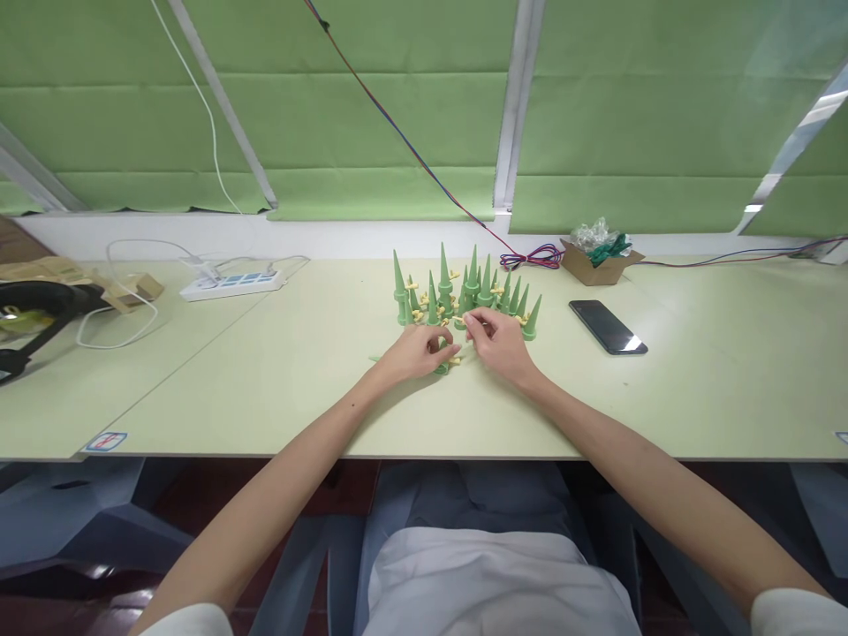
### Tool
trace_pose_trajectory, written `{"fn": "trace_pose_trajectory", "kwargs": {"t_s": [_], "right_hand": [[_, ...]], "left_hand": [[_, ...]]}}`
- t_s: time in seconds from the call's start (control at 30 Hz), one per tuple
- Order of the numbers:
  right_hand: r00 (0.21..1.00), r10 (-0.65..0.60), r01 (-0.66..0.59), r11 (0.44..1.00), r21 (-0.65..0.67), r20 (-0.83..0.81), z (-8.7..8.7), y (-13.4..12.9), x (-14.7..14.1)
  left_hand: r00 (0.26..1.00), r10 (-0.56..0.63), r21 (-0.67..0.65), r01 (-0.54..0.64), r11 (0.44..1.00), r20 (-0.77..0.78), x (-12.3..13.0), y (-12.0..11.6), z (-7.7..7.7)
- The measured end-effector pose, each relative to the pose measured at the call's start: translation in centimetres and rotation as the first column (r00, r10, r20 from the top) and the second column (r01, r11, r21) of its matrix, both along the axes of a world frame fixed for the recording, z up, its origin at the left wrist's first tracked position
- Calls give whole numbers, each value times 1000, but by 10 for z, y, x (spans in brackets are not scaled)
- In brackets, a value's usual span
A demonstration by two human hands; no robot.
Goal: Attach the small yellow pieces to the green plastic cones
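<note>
My left hand [419,350] is closed over a green watering spike [442,367] lying on its side, its tip pointing left from under my palm. A yellow valve shows at the spike's near end by my thumb. My right hand [498,343] is closed in a pinch, with a small yellow valve [458,320] at its fingertips. Just beyond both hands stands a cluster of green spikes [443,281], points upward, several with yellow valves at their sides. The inside of my left grip is hidden.
A black phone [607,327] lies to the right. Behind it stands a small cardboard box [596,269] with clear and green plastic. A coiled red-blue wire [540,257] rests by the wall. On the left are a white power strip [231,284] and a black object [40,309].
</note>
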State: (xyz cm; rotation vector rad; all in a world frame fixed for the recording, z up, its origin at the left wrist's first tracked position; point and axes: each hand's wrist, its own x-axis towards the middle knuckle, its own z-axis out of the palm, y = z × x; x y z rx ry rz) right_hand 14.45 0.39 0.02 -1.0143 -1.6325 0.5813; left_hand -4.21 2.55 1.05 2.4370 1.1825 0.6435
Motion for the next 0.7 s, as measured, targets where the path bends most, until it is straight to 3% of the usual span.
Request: {"fn": "trace_pose_trajectory", "kwargs": {"t_s": [0.23, 0.7], "right_hand": [[1000, -4, 4, 1000, 15, 15, 1, -1, 0], [1000, 8, -8, 1000, 26, -21, -5, 3, 0]], "left_hand": [[996, -50, -72, 45, 996, -75, 1, -3, 5], [999, -54, -1, 54, 999, -5, 2, -3, 2]]}}
